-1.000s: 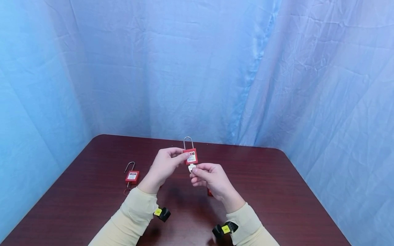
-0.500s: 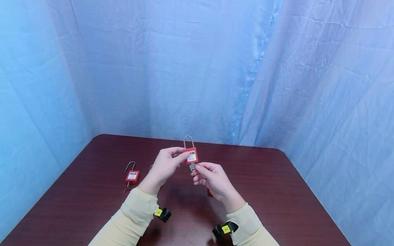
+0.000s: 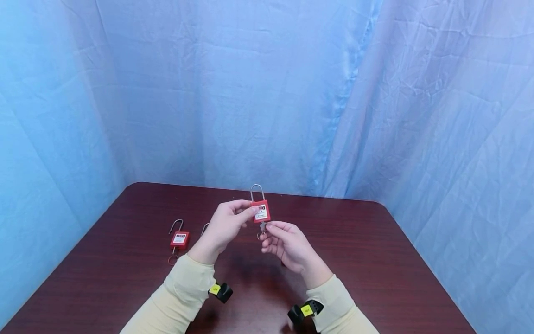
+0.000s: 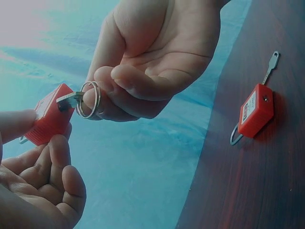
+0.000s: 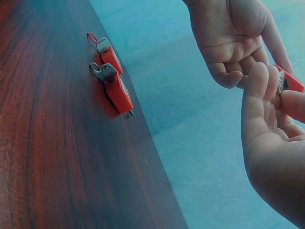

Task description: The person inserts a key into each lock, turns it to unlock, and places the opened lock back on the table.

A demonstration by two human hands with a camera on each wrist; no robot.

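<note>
Fingers (image 3: pixel 250 211) of the left hand (image 3: pixel 225 227) pinch the red padlock (image 3: pixel 260 211) by its body, thumb and forefinger on its near side, and it hangs in the air above the surface (image 3: pixel 375 260) with its steel shackle (image 3: pixel 256 192) pointing up. Right below the padlock, the right hand (image 3: pixel 288 243) comes in with thumb and forefinger pressed together on the key (image 3: pixel 263 226), whose blade sits in the underside of the lock body. From the left wrist view, the key (image 4: pixel 69 100) is plainly seated in the padlock (image 4: pixel 47 117), and its split ring (image 4: pixel 89 99) loops over the right hand's fingertip; the other right fingers curl loosely into the palm. From the right wrist view, the padlock (image 5: pixel 288 82) peeks out between the two hands, the left fingers (image 5: pixel 228 76) curled under it.

Left of the held padlock, a second red padlock (image 3: pixel 179 239) lies flat on the surface, shackle open, well apart from both hands. Just beside that one, half hidden behind the left hand, the shackle of a third padlock (image 3: pixel 204 228) shows; the right wrist view gives the pair lying close together, each with a key in it (image 5: pixel 116 90). Blue cloth (image 3: pixel 267 93) hangs behind the surface. Cream sleeves (image 3: pixel 183 292) cover both forearms.
</note>
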